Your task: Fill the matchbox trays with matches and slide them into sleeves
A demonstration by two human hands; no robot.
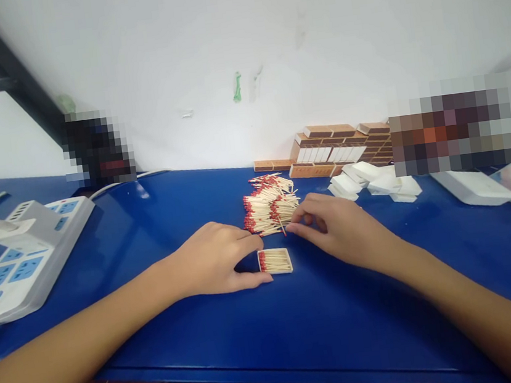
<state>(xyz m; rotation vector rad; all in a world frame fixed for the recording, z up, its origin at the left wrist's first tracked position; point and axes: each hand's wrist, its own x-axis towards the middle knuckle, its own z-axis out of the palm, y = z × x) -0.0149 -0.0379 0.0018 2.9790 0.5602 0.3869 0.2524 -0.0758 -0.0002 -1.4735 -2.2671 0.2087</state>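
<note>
A blue table (198, 329) carries piled matches (261, 207), a match-filled tray (290, 262), matchboxes (341, 147), white trays (382, 183) and a power strip (49, 253).

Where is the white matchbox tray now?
In the head view, the tray lies just right of centre on the blue table, nearer than the match pile, with the left hand around its left end.

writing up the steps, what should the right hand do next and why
Probably carry the match to the tray and lay it in: the right hand seems to pinch it beside the pile, while the left hand steadies the partly visible matches' tray.
</note>
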